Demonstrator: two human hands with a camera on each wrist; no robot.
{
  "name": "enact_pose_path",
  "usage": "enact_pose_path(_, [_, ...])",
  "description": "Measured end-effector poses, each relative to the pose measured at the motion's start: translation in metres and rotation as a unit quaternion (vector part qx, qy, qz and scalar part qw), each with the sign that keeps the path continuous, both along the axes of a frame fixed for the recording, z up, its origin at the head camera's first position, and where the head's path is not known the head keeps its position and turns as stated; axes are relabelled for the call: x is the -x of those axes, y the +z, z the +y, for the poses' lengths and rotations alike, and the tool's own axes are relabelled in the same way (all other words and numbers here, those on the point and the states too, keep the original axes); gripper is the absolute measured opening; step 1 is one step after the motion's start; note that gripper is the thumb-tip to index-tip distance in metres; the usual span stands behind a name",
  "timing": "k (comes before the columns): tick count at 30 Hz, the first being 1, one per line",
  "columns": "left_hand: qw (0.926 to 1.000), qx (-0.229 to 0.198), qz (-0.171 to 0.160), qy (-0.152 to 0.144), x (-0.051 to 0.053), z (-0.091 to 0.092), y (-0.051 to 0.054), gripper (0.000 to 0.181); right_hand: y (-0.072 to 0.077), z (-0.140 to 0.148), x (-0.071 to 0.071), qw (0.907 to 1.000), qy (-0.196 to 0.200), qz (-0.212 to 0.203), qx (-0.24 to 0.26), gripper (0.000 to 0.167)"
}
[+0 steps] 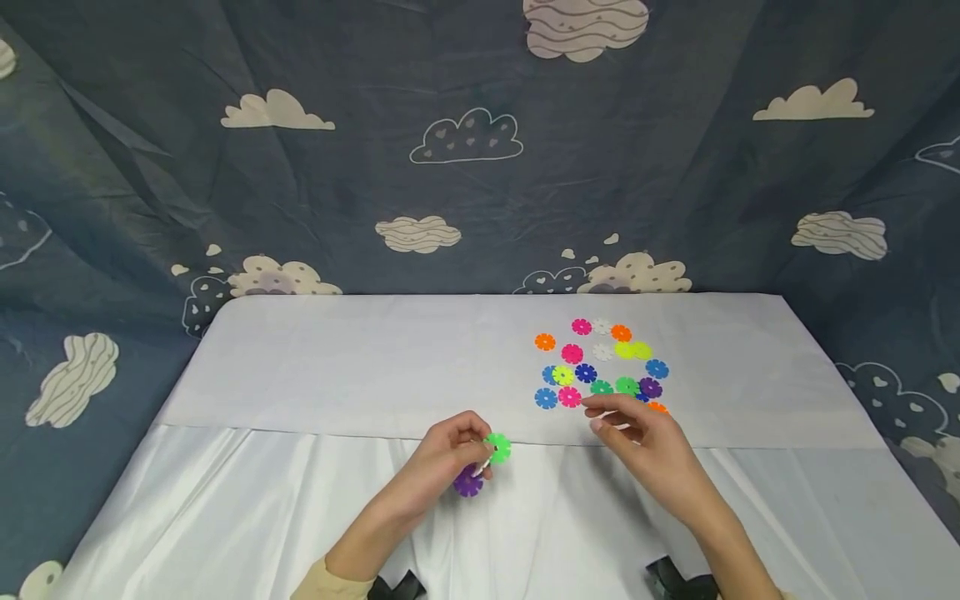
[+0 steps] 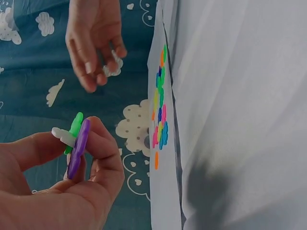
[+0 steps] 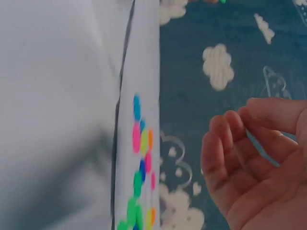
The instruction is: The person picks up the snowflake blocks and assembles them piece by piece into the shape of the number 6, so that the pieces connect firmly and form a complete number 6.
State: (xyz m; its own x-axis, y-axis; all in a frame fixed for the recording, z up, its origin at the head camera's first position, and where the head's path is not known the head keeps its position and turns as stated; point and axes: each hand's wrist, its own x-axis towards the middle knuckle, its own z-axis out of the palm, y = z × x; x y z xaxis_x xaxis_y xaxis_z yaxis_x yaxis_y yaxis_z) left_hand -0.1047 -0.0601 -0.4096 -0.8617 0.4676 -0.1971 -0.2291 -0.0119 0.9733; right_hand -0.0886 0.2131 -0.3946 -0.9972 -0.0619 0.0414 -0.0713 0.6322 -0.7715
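Presently, the left hand (image 1: 444, 454) pinches 3 joined notched discs (image 1: 498, 448), green, white and purple; the right hand (image 1: 651, 446), fingers (image 3: 214, 160) loosely bent, hovers near scattered discs (image 1: 572, 354).

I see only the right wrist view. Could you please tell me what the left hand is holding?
Observer: The left hand pinches a green notched disc, a white notched disc and a purple notched disc.
Operator: In the head view, what appears beside the fingers of the right hand?
Observer: A pink notched disc.
Operator: Does any purple disc lie on the table?
Observer: Yes, a dark purple notched disc lies beside another green notched disc.
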Motion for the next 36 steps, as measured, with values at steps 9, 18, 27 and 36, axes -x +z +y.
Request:
enact_pose_path(9, [0.9992,-0.024,-0.019,0.027,0.002,-0.002,0.003,0.009,-0.011,0.044,0.017,0.9936,0.004,-0.037,-0.106,0.03])
enact_pose_path(18, [0.9989,-0.02,-0.016,0.04,0.007,-0.007,0.002,0.012,-0.026,0.077,0.033,0.9793,0.07,-0.049,-0.183,0.033])
enact_pose_path(27, [0.9987,-0.001,0.011,0.05,0.01,-0.01,-0.003,0.015,-0.041,0.101,0.04,0.9798,0.087,-0.067,-0.167,0.037])
enact_pose_path(36, [0.9986,-0.009,0.011,0.051,0.012,-0.011,-0.004,0.017,-0.043,0.106,0.042,0.9802,0.094,-0.062,-0.163,0.035])
